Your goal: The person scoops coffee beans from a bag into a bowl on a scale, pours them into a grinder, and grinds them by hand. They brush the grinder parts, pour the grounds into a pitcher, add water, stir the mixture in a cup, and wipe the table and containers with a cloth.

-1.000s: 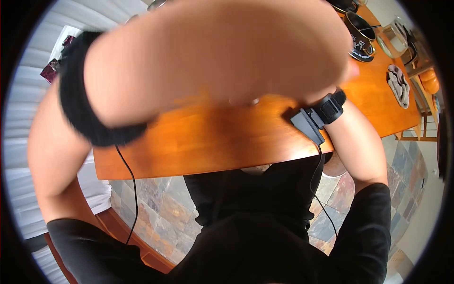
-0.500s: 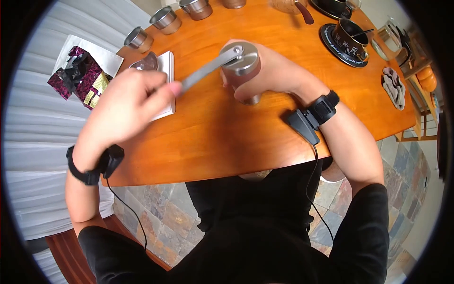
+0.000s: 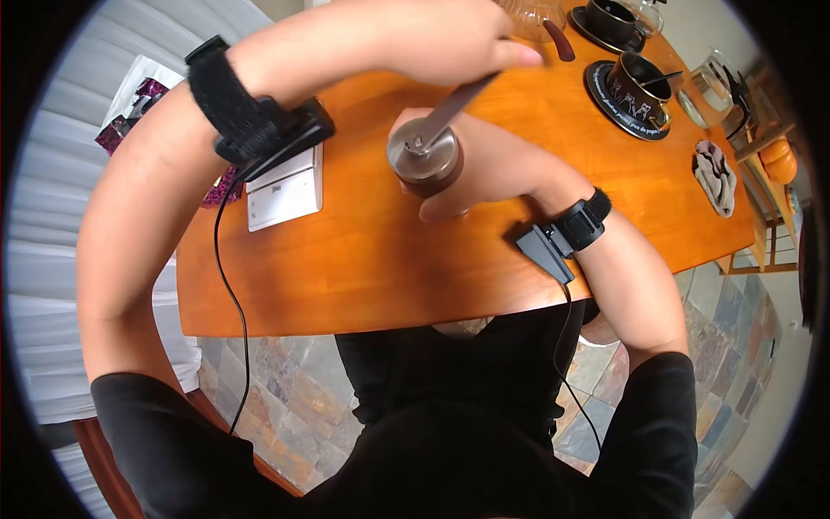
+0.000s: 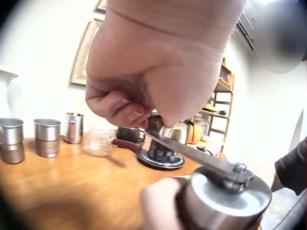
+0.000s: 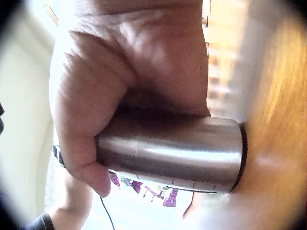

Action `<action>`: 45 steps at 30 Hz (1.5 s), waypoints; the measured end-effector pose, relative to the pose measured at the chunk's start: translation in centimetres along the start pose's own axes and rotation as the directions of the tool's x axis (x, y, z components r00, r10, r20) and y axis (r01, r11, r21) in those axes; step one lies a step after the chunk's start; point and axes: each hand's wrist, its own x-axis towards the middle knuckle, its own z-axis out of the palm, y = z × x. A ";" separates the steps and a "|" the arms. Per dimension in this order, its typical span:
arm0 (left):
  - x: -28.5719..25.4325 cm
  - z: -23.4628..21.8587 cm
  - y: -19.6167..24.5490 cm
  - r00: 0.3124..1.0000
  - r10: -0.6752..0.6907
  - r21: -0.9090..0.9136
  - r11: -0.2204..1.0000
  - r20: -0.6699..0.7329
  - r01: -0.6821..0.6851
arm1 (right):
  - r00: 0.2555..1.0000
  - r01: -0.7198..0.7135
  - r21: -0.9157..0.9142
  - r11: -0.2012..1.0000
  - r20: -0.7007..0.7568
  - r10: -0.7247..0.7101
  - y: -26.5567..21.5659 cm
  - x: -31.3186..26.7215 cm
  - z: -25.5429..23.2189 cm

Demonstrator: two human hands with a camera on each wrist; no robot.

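A steel hand-crank coffee grinder [image 3: 422, 157] stands on the wooden table in front of me. My right hand [image 3: 503, 163] wraps round its body, and in the right wrist view the grinder's cylinder [image 5: 177, 151] lies within that hand's curled fingers and thumb. My left hand [image 3: 445, 43] reaches over the far side and pinches the dark knob [image 4: 154, 123] at the end of the crank arm [image 4: 199, 157]. From above, the crank arm points away and to the right. Part of the grinder's side is hidden behind the right hand.
A white flat scale [image 3: 285, 197] lies left of the grinder, partly under the left forearm. To the right are a black cup [image 3: 629, 91] on a saucer, a glass pot [image 3: 534, 17] and a cloth [image 3: 715, 180]. Metal cups [image 4: 47, 137] line the far edge.
The left hand has swung from near my face to the table's left side, then round to the far side, turning the crank. The right hand keeps its grip on the grinder, which has shifted slightly.
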 end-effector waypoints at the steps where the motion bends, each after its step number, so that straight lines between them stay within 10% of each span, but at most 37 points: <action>1: -0.2 -0.6 1.1 0.998 0.054 0.010 0.999 0.028 -0.054 | 1.000 0.020 -0.035 0.999 -0.018 -0.021 0.1 0.1 0.0; 4: 0.3 1.8 2.4 0.849 0.521 0.387 0.767 0.091 -0.512 | 0.978 -0.052 -0.140 0.989 -0.206 0.023 0.0 -0.2 0.8; 7: -3.2 0.5 8.2 0.920 0.049 -0.061 0.998 0.389 -0.028 | 0.982 0.061 -0.094 0.994 -0.175 -0.077 -0.1 0.4 0.8; 13: -10.7 2.4 6.0 0.909 0.309 -0.085 0.935 -0.279 -0.344 | 0.945 0.265 -0.035 0.964 -0.187 -0.267 1.9 0.4 -0.4; 15: -12.5 1.6 4.0 0.963 0.264 -0.125 0.959 0.062 -0.255 | 0.953 0.255 -0.087 0.963 -0.147 -0.266 1.7 0.3 -0.3; 17: -13.5 1.7 1.8 0.963 0.250 -0.223 0.949 0.105 -0.222 | 0.996 0.023 0.041 0.999 -0.087 -0.019 0.5 -0.1 -0.4; 25: -13.7 1.6 -6.5 0.971 0.129 -0.459 0.888 0.202 -0.023 | 0.984 0.067 0.015 0.998 -0.165 -0.064 0.6 -0.2 -0.3; 28: -12.3 2.1 -9.0 0.936 -0.186 -0.393 0.870 0.298 0.298 | 0.988 0.045 -0.003 0.999 -0.150 -0.045 0.3 -0.2 -0.3; 33: -7.7 3.1 -9.5 0.974 -0.221 -0.279 0.933 0.053 0.227 | 0.998 0.034 0.023 0.999 -0.048 -0.033 0.4 -0.1 0.1; 35: -5.0 3.7 -8.5 0.988 -0.014 -0.232 0.972 -0.156 -0.023 | 1.000 0.011 0.050 0.999 -0.002 -0.011 0.8 0.1 0.4; 39: -2.1 1.2 -3.2 0.991 -0.131 -0.078 0.988 -0.003 0.130 | 1.000 0.021 -0.043 0.999 0.019 -0.020 1.0 0.4 0.4; 41: -1.2 1.4 -2.1 0.987 0.107 0.344 0.937 -0.120 -0.060 | 0.996 0.091 -0.085 0.992 0.006 -0.091 1.2 0.3 0.5; 45: -1.4 2.0 1.4 0.978 0.185 -0.001 0.982 -0.092 -0.186 | 0.975 0.211 -0.156 0.965 -0.038 -0.219 1.7 0.3 0.7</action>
